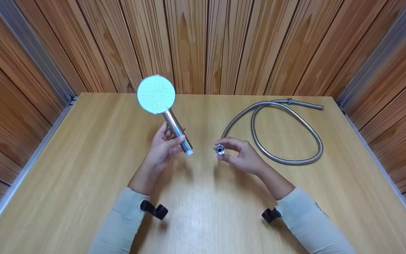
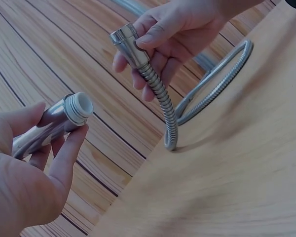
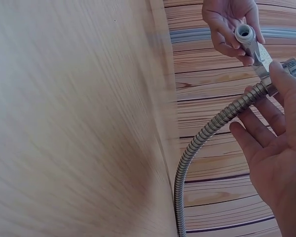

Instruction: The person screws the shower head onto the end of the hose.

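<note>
My left hand grips the chrome handle of a shower head, tilted with its round white face up and to the left. In the left wrist view the handle's white threaded end points toward the other hand. My right hand pinches the metal end nut of a flexible shower hose between thumb and fingers, its opening facing the head camera. Handle end and nut are apart, both above the table. From the nut the hose bends down and lies in a loop at the right.
The wooden table has panelled wooden walls behind and at both sides. At the back right lies the hose's other end. Black wrist cameras sit on both sleeves.
</note>
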Demonstrator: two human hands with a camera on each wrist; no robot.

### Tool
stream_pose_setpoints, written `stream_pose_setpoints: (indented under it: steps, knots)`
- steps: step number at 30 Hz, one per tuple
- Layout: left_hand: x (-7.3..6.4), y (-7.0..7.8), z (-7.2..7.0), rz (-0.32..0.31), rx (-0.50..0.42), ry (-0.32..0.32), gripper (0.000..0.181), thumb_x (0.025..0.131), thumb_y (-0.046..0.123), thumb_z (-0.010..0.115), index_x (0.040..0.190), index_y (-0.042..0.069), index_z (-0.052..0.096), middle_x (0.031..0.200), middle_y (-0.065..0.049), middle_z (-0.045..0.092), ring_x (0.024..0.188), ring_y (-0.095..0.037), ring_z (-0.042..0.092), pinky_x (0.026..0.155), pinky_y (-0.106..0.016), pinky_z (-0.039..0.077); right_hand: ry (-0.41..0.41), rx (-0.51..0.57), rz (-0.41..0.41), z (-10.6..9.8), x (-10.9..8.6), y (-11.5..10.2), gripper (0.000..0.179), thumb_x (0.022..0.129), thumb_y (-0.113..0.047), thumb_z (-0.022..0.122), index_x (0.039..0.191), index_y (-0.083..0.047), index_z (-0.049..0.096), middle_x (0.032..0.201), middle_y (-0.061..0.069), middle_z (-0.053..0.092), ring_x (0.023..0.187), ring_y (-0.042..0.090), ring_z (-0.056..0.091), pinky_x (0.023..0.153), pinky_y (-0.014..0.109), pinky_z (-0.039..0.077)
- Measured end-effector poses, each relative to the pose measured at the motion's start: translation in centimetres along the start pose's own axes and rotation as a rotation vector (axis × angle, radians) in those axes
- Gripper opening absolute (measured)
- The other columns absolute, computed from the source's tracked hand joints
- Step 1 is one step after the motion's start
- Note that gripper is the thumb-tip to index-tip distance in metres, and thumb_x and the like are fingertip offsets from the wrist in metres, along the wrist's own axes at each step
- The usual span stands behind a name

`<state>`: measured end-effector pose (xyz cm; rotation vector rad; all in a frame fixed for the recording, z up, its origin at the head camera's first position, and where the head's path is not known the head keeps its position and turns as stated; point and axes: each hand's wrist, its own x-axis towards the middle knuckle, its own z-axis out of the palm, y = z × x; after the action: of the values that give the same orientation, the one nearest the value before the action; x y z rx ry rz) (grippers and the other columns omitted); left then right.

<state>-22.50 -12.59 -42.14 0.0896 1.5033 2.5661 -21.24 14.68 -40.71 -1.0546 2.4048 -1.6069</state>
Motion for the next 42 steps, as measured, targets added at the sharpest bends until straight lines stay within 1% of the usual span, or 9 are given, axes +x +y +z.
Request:
stream_pose_setpoints:
  steps: [4,9,13,16,20,27,30,37,42]
  knots:
    - [-0.2,0.5,0.5,0.030,0.000,-0.008,0.070,0.094,-0.001,0.061,0.152,0.022,0.031,0.138,-0.019,0.047,0.120,-0.034,0.052,0.082,-0.044,0.058,0.005,0.027,0.018,0.1,-0.2,-0.1,0.028,0.089,-0.002,0.069,0.116,0.004,0.062,0.109,0.010,0.065,0.110,0.023,0.062,0.102,0.041,0.046]
    - [-0.2,1.1,1.7,0.074,0.007,-0.024,0.067,0.093,-0.001,0.061,0.151,0.021,0.034,0.130,-0.017,0.052,0.106,-0.030,0.059,0.079,-0.044,0.059,0.038,0.046,0.026,0.5,-0.4,-0.6,0.027,0.089,0.000,0.068,0.115,0.004,0.063,0.107,0.011,0.066,0.104,0.024,0.064,0.097,0.048,0.049]
    - [-0.3,1.6,3.0,0.108,-0.003,-0.029,0.068,0.092,-0.003,0.062,0.150,0.019,0.035,0.127,-0.017,0.055,0.101,-0.028,0.061,0.076,-0.045,0.059,0.058,0.060,0.033,1.0,-0.3,-0.8,0.024,0.090,0.001,0.067,0.113,0.004,0.064,0.104,0.011,0.068,0.097,0.022,0.065,0.090,0.039,0.054]
    - [-0.4,2.0,3.9,0.142,-0.013,-0.034,0.067,0.092,-0.004,0.062,0.149,0.017,0.035,0.129,-0.019,0.054,0.104,-0.033,0.060,0.077,-0.046,0.059,0.063,0.055,0.053,1.4,-0.2,-0.4,0.023,0.089,0.000,0.068,0.112,0.003,0.064,0.102,0.011,0.068,0.092,0.021,0.066,0.083,0.031,0.056]
    - [-0.6,2.3,4.7,0.174,-0.015,-0.013,0.070,0.092,-0.002,0.063,0.151,0.019,0.033,0.131,-0.021,0.054,0.110,-0.037,0.059,0.079,-0.047,0.058,0.050,0.049,0.114,1.7,0.0,0.4,0.023,0.091,-0.003,0.067,0.113,0.000,0.065,0.102,0.011,0.069,0.090,0.022,0.067,0.078,0.028,0.057]
    - [-0.6,2.5,5.5,0.200,-0.002,0.003,0.073,0.091,-0.003,0.064,0.152,0.022,0.032,0.126,-0.017,0.057,0.101,-0.035,0.064,0.079,-0.049,0.058,0.015,0.072,0.215,1.7,0.2,-0.2,0.026,0.092,-0.016,0.068,0.116,-0.006,0.066,0.096,0.008,0.069,0.086,0.024,0.066,0.074,0.032,0.058]
    - [-0.6,2.5,5.8,0.220,0.017,-0.004,0.074,0.091,-0.004,0.064,0.152,0.021,0.032,0.126,-0.019,0.057,0.105,-0.040,0.062,0.078,-0.050,0.058,0.012,0.103,0.244,1.6,0.4,-0.7,0.028,0.093,-0.020,0.068,0.117,-0.006,0.066,0.095,0.009,0.069,0.085,0.025,0.066,0.073,0.032,0.057]
    - [-0.5,2.4,6.3,0.247,0.051,-0.029,0.074,0.090,-0.006,0.063,0.152,0.019,0.032,0.125,-0.019,0.057,0.099,-0.033,0.065,0.077,-0.050,0.058,0.020,0.107,0.298,1.8,0.7,-1.7,0.027,0.093,-0.022,0.068,0.115,-0.007,0.067,0.095,0.010,0.071,0.087,0.025,0.067,0.075,0.034,0.056]
    - [-0.6,2.3,6.5,0.255,0.082,-0.037,0.076,0.089,-0.005,0.065,0.153,0.019,0.031,0.123,-0.019,0.057,0.103,-0.038,0.063,0.076,-0.049,0.058,0.039,0.120,0.308,1.8,0.7,-2.1,0.027,0.094,-0.021,0.067,0.116,-0.005,0.067,0.095,0.012,0.071,0.089,0.029,0.068,0.072,0.030,0.056]
